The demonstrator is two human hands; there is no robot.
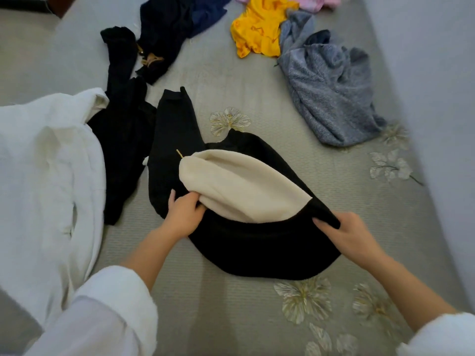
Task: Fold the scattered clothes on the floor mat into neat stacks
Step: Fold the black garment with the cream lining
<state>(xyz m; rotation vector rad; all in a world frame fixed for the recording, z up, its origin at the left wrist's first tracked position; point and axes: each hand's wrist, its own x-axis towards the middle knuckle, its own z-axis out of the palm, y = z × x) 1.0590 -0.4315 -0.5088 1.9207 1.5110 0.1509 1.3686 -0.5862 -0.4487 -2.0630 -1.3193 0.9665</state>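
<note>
Grey floor mat with flower prints; pale wall along its right edge. Black cream-lined garment at mat centre: left hand pinches the lining edge, right hand grips its black right edge. Bare mat nearest the person.

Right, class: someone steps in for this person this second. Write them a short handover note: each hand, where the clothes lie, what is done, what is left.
Left hand: gripping the black garment with cream lining at its left edge.
Right hand: pinching the same garment's right edge. It lies on the mat, partly folded, lining showing.
Unfolded: white garment at left, black piece beside it, navy garment, yellow top, grey sweater, pink item at the far edge.
Done: no finished stack in view.
Left: finish this fold, then fold and stack the rest.
</note>
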